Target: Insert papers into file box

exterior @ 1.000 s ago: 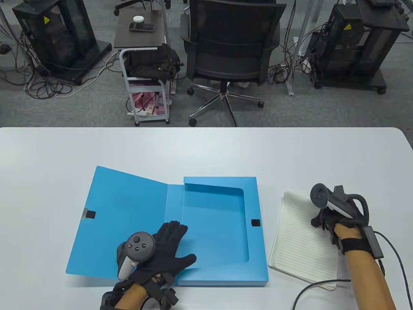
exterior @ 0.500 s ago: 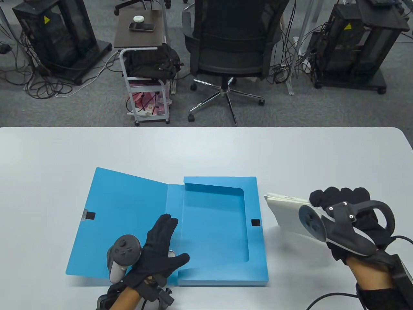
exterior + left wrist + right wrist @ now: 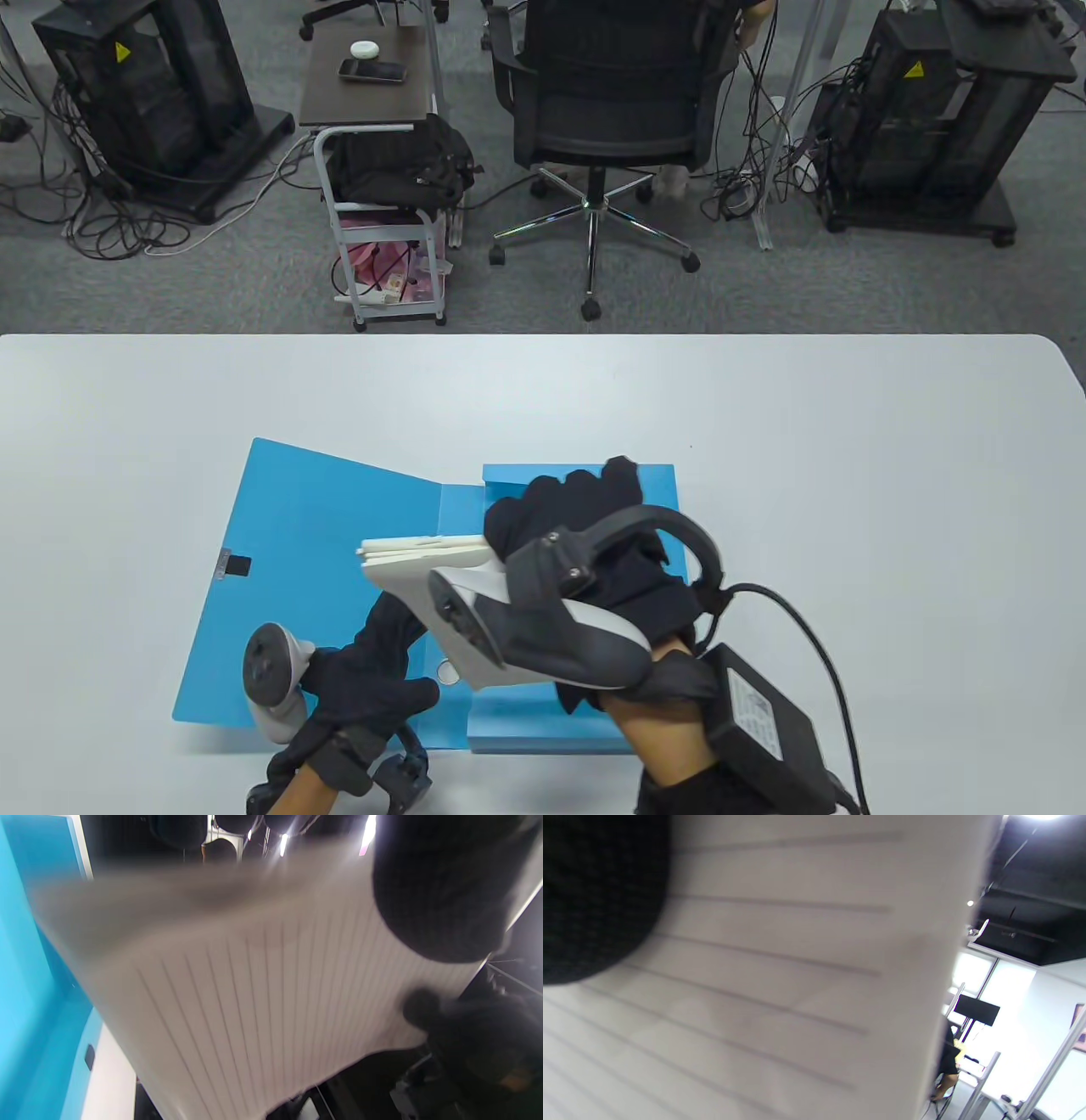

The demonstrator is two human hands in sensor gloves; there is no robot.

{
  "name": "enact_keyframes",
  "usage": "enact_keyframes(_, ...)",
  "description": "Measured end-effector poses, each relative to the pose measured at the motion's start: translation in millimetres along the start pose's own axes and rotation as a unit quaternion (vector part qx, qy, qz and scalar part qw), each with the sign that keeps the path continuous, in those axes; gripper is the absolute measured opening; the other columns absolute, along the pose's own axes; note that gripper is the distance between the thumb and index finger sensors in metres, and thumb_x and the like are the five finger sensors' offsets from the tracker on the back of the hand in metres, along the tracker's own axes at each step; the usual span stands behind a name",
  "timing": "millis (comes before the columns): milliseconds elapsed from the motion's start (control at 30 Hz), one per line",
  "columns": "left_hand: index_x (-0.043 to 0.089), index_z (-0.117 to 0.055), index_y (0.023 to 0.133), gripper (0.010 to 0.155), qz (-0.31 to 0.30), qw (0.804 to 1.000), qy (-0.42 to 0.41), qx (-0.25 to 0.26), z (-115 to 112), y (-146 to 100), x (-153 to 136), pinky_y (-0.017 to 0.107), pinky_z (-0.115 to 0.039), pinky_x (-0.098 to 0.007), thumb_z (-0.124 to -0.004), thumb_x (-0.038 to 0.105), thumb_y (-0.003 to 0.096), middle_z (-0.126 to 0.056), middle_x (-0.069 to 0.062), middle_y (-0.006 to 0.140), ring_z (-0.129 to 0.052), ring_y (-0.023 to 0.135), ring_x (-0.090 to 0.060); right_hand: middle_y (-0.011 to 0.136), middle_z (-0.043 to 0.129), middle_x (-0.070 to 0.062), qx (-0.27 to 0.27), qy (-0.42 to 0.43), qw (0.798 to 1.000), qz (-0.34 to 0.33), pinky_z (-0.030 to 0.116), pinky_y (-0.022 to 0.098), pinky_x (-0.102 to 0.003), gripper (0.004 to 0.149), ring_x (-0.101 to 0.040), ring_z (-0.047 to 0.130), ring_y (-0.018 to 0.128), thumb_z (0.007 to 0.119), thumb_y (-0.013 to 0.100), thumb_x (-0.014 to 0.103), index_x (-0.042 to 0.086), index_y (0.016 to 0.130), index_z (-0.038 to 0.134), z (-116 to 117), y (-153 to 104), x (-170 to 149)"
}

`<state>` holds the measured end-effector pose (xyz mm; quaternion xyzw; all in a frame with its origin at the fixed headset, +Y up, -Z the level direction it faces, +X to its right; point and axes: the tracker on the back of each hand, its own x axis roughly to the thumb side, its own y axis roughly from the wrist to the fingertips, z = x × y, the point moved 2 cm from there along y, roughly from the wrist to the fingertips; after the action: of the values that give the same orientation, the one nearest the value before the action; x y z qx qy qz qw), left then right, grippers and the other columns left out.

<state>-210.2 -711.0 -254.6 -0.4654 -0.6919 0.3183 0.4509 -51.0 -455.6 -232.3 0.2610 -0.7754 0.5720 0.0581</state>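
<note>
The blue file box (image 3: 305, 526) lies open on the white table, lid flat to the left, tray on the right largely hidden by my right hand. My right hand (image 3: 551, 509) grips a stack of lined white papers (image 3: 407, 552) by one edge and holds it tilted above the box's spine and tray. The papers fill the right wrist view (image 3: 797, 984), with a gloved finger (image 3: 594, 891) on them. My left hand (image 3: 373, 671) lies open over the lid near the spine, fingers reaching under the papers. The lined sheets (image 3: 254, 993) also fill the left wrist view.
A black adapter box (image 3: 764, 722) with a cable hangs at my right wrist. The bare table (image 3: 848, 475) stretches right of the box. Beyond the far edge stand an office chair (image 3: 611, 110), a small cart (image 3: 382, 170) and equipment racks.
My right hand lifted the papers off the table at the right and carried them left, above the box. My left hand drew back toward the lid. The chair behind rolled away.
</note>
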Motion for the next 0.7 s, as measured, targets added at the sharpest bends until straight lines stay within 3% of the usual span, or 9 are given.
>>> enact_keyframes(67, 0.03, -0.037, 0.106, 0.101, 0.006, 1.0, -0.025, -0.001, 2, 0, -4, 0.069, -0.061, -0.067, -0.088, 0.066, 0.0265, -0.051, -0.006, 0.112, -0.076, 0.098, -0.04, 0.059, 0.086, 0.004, 0.006, 0.005, 1.0, -0.004, 0.069, 0.058, -0.058, 0.069, -0.023, 0.088, 0.035, 0.091, 0.013, 0.055, 0.028, 0.071, 0.064, 1, 7, 14)
enact_keyframes(100, 0.027, -0.047, 0.104, 0.088, 0.017, 0.998, -0.047, 0.027, 9, -1, -9, 0.066, -0.068, -0.062, -0.089, 0.056, 0.0326, -0.065, -0.008, 0.105, -0.084, 0.092, -0.036, 0.059, 0.085, 0.004, 0.003, -0.011, 1.0, -0.001, 0.068, 0.059, -0.058, 0.069, -0.023, 0.087, 0.036, 0.092, 0.013, 0.055, 0.028, 0.071, 0.064, 2, 12, 22)
enact_keyframes(133, 0.022, -0.063, 0.096, 0.069, 0.024, 0.996, -0.07, 0.044, 13, 0, -11, 0.054, -0.081, -0.054, -0.088, 0.045, 0.0362, -0.087, -0.006, 0.085, -0.1, 0.072, -0.033, 0.059, 0.086, 0.005, 0.003, -0.024, 1.0, -0.006, 0.07, 0.058, -0.057, 0.07, -0.022, 0.088, 0.035, 0.091, 0.013, 0.056, 0.028, 0.071, 0.064, 3, 15, 25)
enact_keyframes(300, 0.021, -0.071, 0.09, 0.057, 0.022, 0.995, -0.055, 0.077, 30, -2, -5, 0.036, -0.092, -0.044, -0.084, 0.039, 0.0374, -0.093, -0.009, 0.074, -0.107, 0.053, -0.033, 0.074, 0.077, 0.004, 0.005, 0.008, 1.0, -0.003, 0.064, 0.064, -0.06, 0.079, -0.024, 0.086, 0.05, 0.086, 0.017, 0.058, 0.028, 0.082, 0.052, 19, 20, 13)
enact_keyframes(367, 0.021, -0.073, 0.089, 0.056, 0.024, 0.994, -0.042, 0.094, 35, -3, -1, 0.031, -0.094, -0.042, -0.084, 0.039, 0.037, -0.094, -0.009, 0.072, -0.108, 0.048, -0.033, 0.097, 0.053, -0.004, 0.007, 0.03, 1.0, 0.001, 0.052, 0.069, -0.066, 0.088, -0.032, 0.072, 0.079, 0.079, 0.023, 0.061, 0.027, 0.092, 0.038, 26, 14, 0)
enact_keyframes(433, 0.021, -0.074, 0.089, 0.056, 0.025, 0.993, -0.04, 0.106, 41, -6, 1, 0.028, -0.095, -0.041, -0.084, 0.038, 0.0375, -0.095, -0.011, 0.071, -0.109, 0.045, -0.033, 0.107, 0.022, -0.013, 0.002, 0.052, 0.998, 0.023, 0.034, 0.071, -0.071, 0.094, -0.04, 0.044, 0.097, 0.073, 0.028, 0.061, 0.025, 0.096, 0.02, 34, 1, -20)
enact_keyframes(500, 0.021, -0.073, 0.09, 0.056, 0.042, 0.991, -0.04, 0.124, 49, -8, 2, 0.025, -0.096, -0.039, -0.083, 0.039, 0.0383, -0.095, -0.011, 0.07, -0.11, 0.041, -0.031, 0.109, 0.026, -0.012, -0.005, 0.072, 0.997, 0.021, 0.033, 0.072, -0.071, 0.091, -0.039, 0.046, 0.099, 0.071, 0.03, 0.059, 0.023, 0.097, 0.021, 50, -15, -42)
enact_keyframes(600, 0.02, -0.073, 0.09, 0.055, 0.07, 0.981, -0.074, 0.164, 65, -12, -3, 0.024, -0.096, -0.039, -0.084, 0.037, 0.0388, -0.095, -0.013, 0.071, -0.11, 0.041, -0.033, 0.109, 0.038, -0.013, 0.041, 0.116, 0.992, 0.028, 0.039, 0.069, -0.071, 0.08, -0.039, 0.055, 0.097, 0.068, 0.034, 0.057, 0.021, 0.097, 0.036, 104, -52, -73)
enact_keyframes(700, 0.019, -0.073, 0.091, 0.056, 0.104, 0.976, -0.062, 0.183, 85, -16, -5, 0.024, -0.096, -0.039, -0.084, 0.038, 0.0395, -0.094, -0.013, 0.071, -0.11, 0.04, -0.032, 0.111, 0.043, -0.009, 0.154, 0.162, 0.974, 0.039, 0.039, 0.07, -0.071, 0.074, -0.037, 0.056, 0.099, 0.066, 0.035, 0.057, 0.024, 0.097, 0.042, 195, -96, -92)
